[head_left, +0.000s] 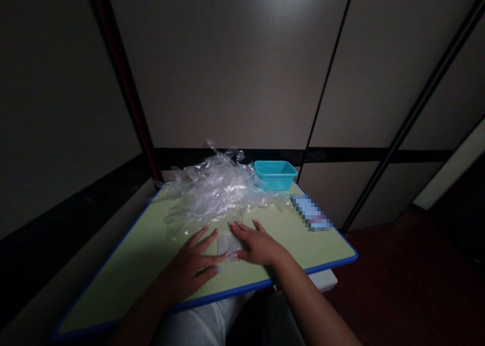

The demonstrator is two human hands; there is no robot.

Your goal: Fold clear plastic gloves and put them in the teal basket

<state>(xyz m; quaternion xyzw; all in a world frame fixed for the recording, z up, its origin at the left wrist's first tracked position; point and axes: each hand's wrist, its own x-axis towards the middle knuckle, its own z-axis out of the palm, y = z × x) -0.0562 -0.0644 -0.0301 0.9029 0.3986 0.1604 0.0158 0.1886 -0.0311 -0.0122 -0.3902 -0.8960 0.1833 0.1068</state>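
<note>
A small, folded piece of clear plastic (228, 246) lies flat on the table near its front edge. My left hand (197, 260) rests at its left side, fingers spread, one fingertip at the plastic's lower edge. From the right, my right hand (254, 242) lies over the plastic's right part with fingers stretched out, hiding some of it. Just beyond both hands spreads a loose, crumpled heap of clear plastic bags or gloves (223, 189); which of the two I cannot tell.
The yellow-green table (136, 270) has a blue rim. A turquoise plastic basket (275, 177) stands at the back right, beside the heap. A pixelated blue flat object (311, 213) lies at the right edge. Panelled cabinet doors (235, 83) rise behind the table.
</note>
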